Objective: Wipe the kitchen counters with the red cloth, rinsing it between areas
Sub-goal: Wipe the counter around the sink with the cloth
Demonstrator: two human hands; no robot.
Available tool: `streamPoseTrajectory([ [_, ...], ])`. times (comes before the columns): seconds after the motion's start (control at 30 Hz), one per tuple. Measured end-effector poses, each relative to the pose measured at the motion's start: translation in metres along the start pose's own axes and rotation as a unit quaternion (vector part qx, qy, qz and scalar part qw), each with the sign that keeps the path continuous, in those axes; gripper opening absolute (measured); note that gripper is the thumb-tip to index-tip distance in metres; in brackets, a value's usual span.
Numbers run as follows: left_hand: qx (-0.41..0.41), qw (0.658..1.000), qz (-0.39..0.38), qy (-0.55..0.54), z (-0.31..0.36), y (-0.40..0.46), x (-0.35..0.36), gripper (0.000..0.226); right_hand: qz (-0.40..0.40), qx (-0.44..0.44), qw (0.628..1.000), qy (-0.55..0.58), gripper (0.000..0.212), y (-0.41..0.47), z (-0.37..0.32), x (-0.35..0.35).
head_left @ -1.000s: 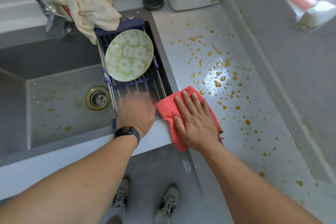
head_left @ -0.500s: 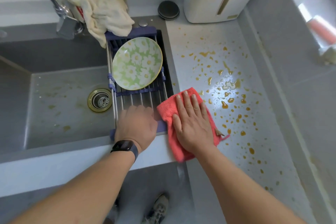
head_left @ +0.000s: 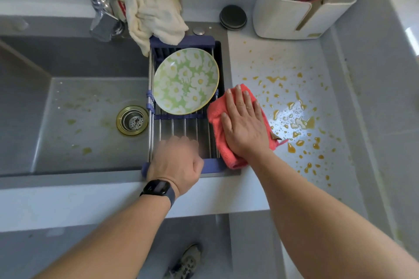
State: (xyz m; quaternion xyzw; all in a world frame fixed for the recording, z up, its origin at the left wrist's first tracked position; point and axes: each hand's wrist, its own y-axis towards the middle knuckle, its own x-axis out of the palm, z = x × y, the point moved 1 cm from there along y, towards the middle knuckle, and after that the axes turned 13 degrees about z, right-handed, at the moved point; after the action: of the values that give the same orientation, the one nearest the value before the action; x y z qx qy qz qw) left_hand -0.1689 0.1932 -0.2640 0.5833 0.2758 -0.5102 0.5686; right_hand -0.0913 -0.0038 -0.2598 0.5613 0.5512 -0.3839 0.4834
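Flat under right fingers [head_left: 238, 99]: red cloth [head_left: 217, 120].

Both forearms reach forward from the lower edge of the view, bare to the elbow. The left hand [head_left: 175, 164] is seen from its back, blurred at the knuckles, with the fingers curled downward and out of sight beneath it; what they close on, if anything, cannot be made out. The left wrist bends slightly. The right hand [head_left: 244, 124] lies palm down and flat, fingers straight and close together pointing away from the body, thumb spread to the left. Its wrist is nearly in line with the forearm, which runs diagonally from the lower right corner toward the hand.
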Motion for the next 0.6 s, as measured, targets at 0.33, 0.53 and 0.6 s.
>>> streamPoseTrajectory([
  [0.33,-0.005,1.000,-0.013,-0.007,-0.001,0.002,0.000,0.013,0.007,-0.058,0.998,-0.005,0.062,0.066,0.014,0.003],
  [0.53,-0.003,1.000,-0.011,-0.008,-0.002,0.001,0.002,0.013,0.002,-0.066,0.998,-0.004,0.059,0.090,0.020,0.005],
  [0.6,-0.003,1.000,-0.008,-0.005,-0.002,0.002,0.003,0.014,0.010,-0.058,0.998,-0.006,0.060,0.088,0.018,0.006],
])
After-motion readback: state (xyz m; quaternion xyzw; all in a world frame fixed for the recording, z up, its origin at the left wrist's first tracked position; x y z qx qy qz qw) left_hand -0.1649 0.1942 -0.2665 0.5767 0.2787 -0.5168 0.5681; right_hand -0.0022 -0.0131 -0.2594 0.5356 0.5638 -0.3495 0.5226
